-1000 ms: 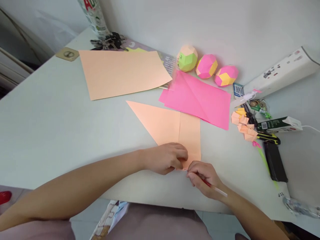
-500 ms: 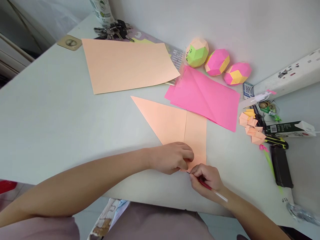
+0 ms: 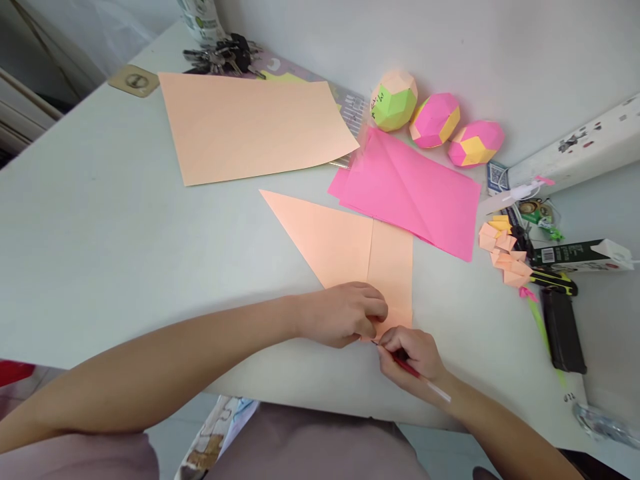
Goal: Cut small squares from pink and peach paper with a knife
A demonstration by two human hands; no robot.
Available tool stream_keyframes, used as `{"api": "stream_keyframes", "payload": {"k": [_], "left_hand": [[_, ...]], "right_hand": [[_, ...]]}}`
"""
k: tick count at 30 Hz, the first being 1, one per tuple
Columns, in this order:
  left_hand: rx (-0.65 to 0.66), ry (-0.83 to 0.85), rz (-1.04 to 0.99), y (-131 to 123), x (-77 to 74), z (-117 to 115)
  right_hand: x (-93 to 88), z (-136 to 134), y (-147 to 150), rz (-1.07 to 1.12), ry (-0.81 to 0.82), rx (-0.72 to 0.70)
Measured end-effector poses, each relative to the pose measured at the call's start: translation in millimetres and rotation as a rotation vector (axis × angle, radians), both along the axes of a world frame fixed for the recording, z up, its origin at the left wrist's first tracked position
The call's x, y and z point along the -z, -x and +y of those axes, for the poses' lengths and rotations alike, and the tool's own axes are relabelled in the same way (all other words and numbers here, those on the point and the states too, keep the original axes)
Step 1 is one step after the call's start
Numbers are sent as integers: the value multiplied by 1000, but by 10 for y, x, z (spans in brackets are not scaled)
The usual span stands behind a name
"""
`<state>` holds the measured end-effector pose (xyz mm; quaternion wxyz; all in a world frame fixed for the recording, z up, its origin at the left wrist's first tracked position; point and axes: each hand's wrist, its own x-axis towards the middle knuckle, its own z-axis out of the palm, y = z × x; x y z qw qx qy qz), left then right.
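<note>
A peach-coloured paper [image 3: 330, 237] lies on the table, folded to a long point at its left, with a crease line running down it. My left hand [image 3: 345, 315] rests on its lower part, fingers curled and pressed onto the paper near the bottom edge. Close beside it, my right hand [image 3: 413, 357] is closed round a slim pen [image 3: 407, 365] with a red barrel and a clear end. The pen's dark tip touches or nearly touches the paper's bottom edge; the fingers partly hide the contact.
A larger peach sheet [image 3: 255, 130] lies behind, beside pink sheets [image 3: 415, 190]. Faceted paper balls [image 3: 435, 120] sit along the wall. Keys [image 3: 225, 55] are at the back left. Folded paper pieces [image 3: 507, 257], a carton [image 3: 580, 255] and a black case [image 3: 563, 330] line the right side.
The pen and right hand have shifted very slightly, the pen's tip a little up and left. The left hand keeps its place on the paper. The whole view has moved slightly.
</note>
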<state>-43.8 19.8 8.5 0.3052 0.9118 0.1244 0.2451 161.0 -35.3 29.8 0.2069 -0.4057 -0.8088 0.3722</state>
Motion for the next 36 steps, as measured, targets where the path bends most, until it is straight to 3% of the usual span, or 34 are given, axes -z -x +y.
{"api": "stream_keyframes", "payload": {"k": [12,36], "left_hand": [[-7,2,4,-5,2,-8],[2,3,14,1,-5,-6]], "right_hand": [[11,-12,-5,-44,-60,-14],[-14,7,-2,-1,3,-31]]}}
